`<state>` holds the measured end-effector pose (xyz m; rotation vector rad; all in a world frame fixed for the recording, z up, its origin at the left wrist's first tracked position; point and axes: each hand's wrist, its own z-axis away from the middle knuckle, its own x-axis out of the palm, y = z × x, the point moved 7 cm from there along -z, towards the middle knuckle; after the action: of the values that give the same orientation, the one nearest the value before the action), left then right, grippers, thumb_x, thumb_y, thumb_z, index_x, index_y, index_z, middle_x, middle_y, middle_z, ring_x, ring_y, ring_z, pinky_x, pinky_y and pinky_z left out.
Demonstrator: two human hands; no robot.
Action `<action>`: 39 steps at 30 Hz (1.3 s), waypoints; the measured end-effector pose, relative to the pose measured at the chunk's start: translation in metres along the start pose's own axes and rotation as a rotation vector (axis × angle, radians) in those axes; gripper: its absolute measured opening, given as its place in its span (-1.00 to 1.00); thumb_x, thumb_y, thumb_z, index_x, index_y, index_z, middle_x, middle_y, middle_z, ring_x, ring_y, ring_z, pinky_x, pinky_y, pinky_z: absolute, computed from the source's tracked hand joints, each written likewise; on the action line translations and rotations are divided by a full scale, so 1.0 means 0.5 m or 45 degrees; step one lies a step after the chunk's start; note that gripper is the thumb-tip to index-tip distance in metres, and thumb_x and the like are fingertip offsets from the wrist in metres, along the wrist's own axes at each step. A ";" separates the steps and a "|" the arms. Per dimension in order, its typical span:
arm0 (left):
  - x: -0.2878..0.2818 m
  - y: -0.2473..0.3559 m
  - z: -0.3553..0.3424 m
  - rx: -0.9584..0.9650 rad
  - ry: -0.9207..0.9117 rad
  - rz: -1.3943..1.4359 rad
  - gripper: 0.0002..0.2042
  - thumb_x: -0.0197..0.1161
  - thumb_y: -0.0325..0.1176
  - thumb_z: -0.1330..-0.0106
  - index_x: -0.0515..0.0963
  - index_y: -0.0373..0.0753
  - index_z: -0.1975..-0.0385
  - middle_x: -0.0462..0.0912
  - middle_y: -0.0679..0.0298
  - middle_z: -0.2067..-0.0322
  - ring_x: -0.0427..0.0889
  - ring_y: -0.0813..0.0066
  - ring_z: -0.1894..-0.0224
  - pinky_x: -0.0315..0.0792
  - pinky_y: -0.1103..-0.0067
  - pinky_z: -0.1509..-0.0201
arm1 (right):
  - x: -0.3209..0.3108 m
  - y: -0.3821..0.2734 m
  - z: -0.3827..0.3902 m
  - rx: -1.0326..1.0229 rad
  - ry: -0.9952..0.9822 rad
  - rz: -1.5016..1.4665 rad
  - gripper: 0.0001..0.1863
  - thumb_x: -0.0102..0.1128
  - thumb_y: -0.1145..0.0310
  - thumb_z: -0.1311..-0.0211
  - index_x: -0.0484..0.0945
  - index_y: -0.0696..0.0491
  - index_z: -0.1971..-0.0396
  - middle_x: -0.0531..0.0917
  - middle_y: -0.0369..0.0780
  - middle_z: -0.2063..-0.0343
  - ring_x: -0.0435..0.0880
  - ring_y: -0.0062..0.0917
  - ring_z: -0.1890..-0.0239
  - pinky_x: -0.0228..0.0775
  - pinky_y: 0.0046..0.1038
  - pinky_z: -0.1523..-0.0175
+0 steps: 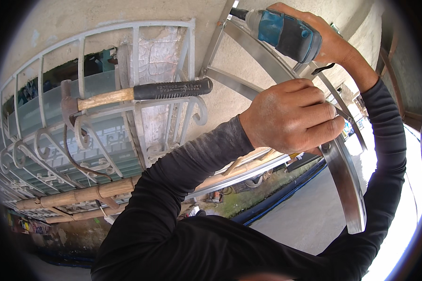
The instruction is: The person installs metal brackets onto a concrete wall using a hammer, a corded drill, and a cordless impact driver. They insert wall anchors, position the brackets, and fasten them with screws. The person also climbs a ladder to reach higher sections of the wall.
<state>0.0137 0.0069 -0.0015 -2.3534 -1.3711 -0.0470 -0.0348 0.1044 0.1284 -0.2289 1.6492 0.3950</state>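
Observation:
My right hand (330, 40) is wrapped round a teal and black power drill (286, 35) at the upper middle. The drill's dark nose (239, 13) points up and left, close to a metal frame of shiny square tubes (248, 44). Below the drill, my left hand (293, 114) is closed round a metal tube (344, 182). This tube's lower part comes out under my fingers and slants down to the right, ending near my right sleeve. My left palm and the grip inside it are hidden.
A claw hammer (112, 97) with a black grip rests across a white window grille (136, 61) on the left. Below it run bamboo poles (94, 194). A plastered wall (103, 11) stands behind the frame. Grey ground (290, 220) shows far below.

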 end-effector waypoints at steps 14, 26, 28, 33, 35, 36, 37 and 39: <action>0.003 0.001 0.002 0.036 0.081 -0.069 -0.72 0.40 -0.10 -0.15 0.71 -0.06 0.20 0.60 0.45 0.48 0.70 0.48 0.35 0.63 0.53 0.19 | 0.001 -0.015 -0.005 0.122 -0.019 -0.004 -0.17 0.53 -0.20 -0.07 0.49 0.03 -0.22 0.76 -0.10 0.07 0.82 -0.23 0.08 0.60 -0.27 0.01; 0.009 0.001 0.007 0.038 0.108 -0.065 -0.73 0.40 -0.12 -0.17 0.73 -0.06 0.19 0.62 0.46 0.47 0.68 0.50 0.37 0.60 0.56 0.22 | 0.007 -0.037 -0.003 0.144 0.015 -0.120 -0.17 0.58 -0.19 -0.03 0.52 0.04 -0.19 0.77 -0.14 0.09 0.81 -0.34 0.12 0.60 -0.36 0.01; 0.009 0.001 0.007 0.038 0.120 -0.065 -0.73 0.40 -0.12 -0.17 0.73 -0.06 0.19 0.62 0.46 0.46 0.69 0.50 0.37 0.60 0.56 0.22 | 0.009 -0.024 -0.006 0.191 0.005 -0.148 -0.17 0.60 -0.17 -0.03 0.52 0.04 -0.18 0.78 -0.15 0.10 0.81 -0.34 0.12 0.60 -0.37 0.01; 0.007 -0.001 0.006 0.023 0.130 -0.036 -0.71 0.39 -0.10 -0.16 0.73 -0.07 0.19 0.62 0.46 0.45 0.69 0.48 0.36 0.60 0.56 0.21 | 0.002 -0.039 0.002 0.115 0.019 -0.057 -0.18 0.60 -0.15 -0.02 0.52 0.04 -0.18 0.78 -0.15 0.12 0.82 -0.33 0.13 0.60 -0.37 0.03; 0.005 -0.001 0.005 0.022 0.132 -0.026 -0.71 0.38 -0.10 -0.16 0.73 -0.07 0.19 0.62 0.46 0.46 0.69 0.48 0.35 0.60 0.56 0.21 | 0.002 -0.043 0.002 0.105 0.026 -0.015 -0.18 0.60 -0.15 -0.02 0.52 0.05 -0.18 0.78 -0.14 0.12 0.82 -0.32 0.13 0.60 -0.36 0.04; 0.005 0.000 0.005 0.022 0.132 -0.025 -0.71 0.38 -0.10 -0.16 0.73 -0.07 0.19 0.61 0.45 0.46 0.69 0.48 0.35 0.61 0.56 0.21 | 0.002 -0.042 0.002 0.117 0.024 -0.021 -0.18 0.60 -0.15 -0.02 0.52 0.05 -0.18 0.78 -0.14 0.13 0.82 -0.32 0.13 0.60 -0.36 0.04; 0.004 0.000 0.004 0.023 0.131 -0.024 -0.71 0.38 -0.10 -0.16 0.73 -0.08 0.19 0.61 0.45 0.46 0.69 0.48 0.35 0.61 0.56 0.21 | 0.003 -0.041 0.001 0.129 0.022 -0.027 -0.18 0.60 -0.15 -0.03 0.52 0.05 -0.18 0.78 -0.14 0.13 0.82 -0.32 0.14 0.61 -0.36 0.05; 0.005 0.000 0.004 0.026 0.124 -0.025 -0.71 0.38 -0.10 -0.16 0.73 -0.08 0.19 0.61 0.45 0.46 0.69 0.48 0.35 0.61 0.56 0.21 | 0.005 -0.037 -0.003 0.143 0.004 -0.054 -0.19 0.60 -0.14 -0.03 0.52 0.05 -0.17 0.78 -0.15 0.13 0.82 -0.33 0.14 0.61 -0.36 0.05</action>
<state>0.0144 0.0096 -0.0026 -2.2898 -1.3422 -0.1503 -0.0296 0.0872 0.1239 -0.1800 1.6613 0.2690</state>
